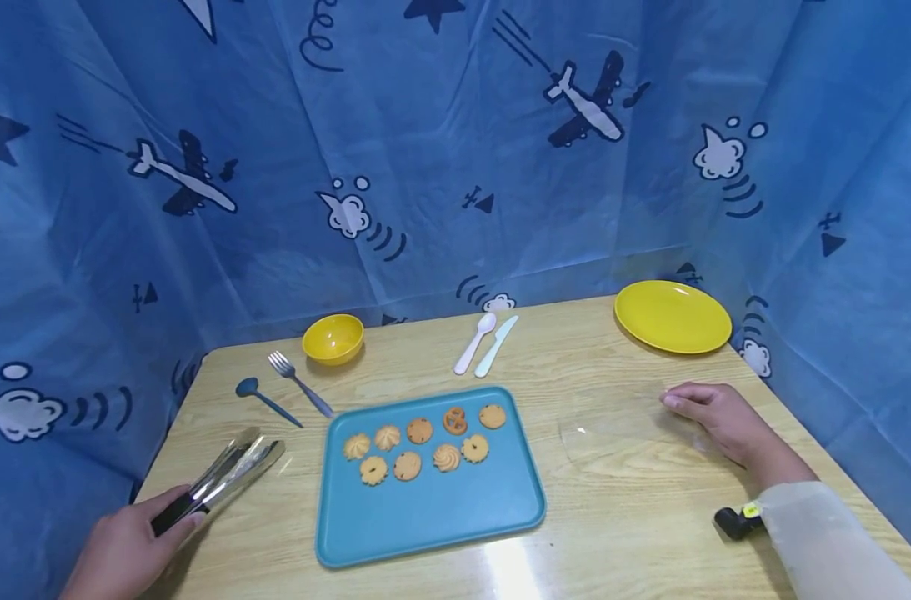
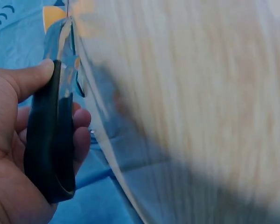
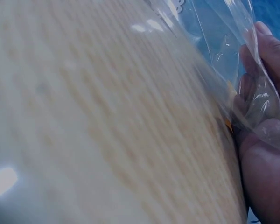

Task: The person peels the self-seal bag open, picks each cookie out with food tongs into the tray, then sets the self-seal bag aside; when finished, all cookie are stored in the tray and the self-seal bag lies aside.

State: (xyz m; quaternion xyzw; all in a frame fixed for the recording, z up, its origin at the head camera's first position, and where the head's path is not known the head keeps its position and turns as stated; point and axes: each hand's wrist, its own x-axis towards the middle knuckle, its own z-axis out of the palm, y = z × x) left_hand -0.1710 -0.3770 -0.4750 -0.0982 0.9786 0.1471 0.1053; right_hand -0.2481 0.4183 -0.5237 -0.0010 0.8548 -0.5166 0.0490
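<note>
At the lower left, my left hand [image 1: 128,542] grips metal tongs [image 1: 241,473] by their black handle [image 2: 44,135], thumb on one side and fingers around the other. The tongs' tips stand apart with nothing between them. My right hand [image 1: 733,425] pinches the edge of a clear plastic bag [image 1: 605,427] at the right of the table. In the right wrist view the see-through bag [image 3: 224,42] lies partly over the fingers. Between the hands sits a blue tray [image 1: 432,529] bearing several cookies [image 1: 446,457] in two rows, one pretzel-shaped [image 1: 455,420].
A yellow bowl [image 1: 333,340], a fork [image 1: 301,385] and a dark blue spoon [image 1: 267,402] lie behind the tongs. Back centre are a pale spoon [image 1: 474,343] and knife [image 1: 496,347]. A yellow plate [image 1: 673,317] stands back right. Blue curtains [image 1: 440,167] enclose the table.
</note>
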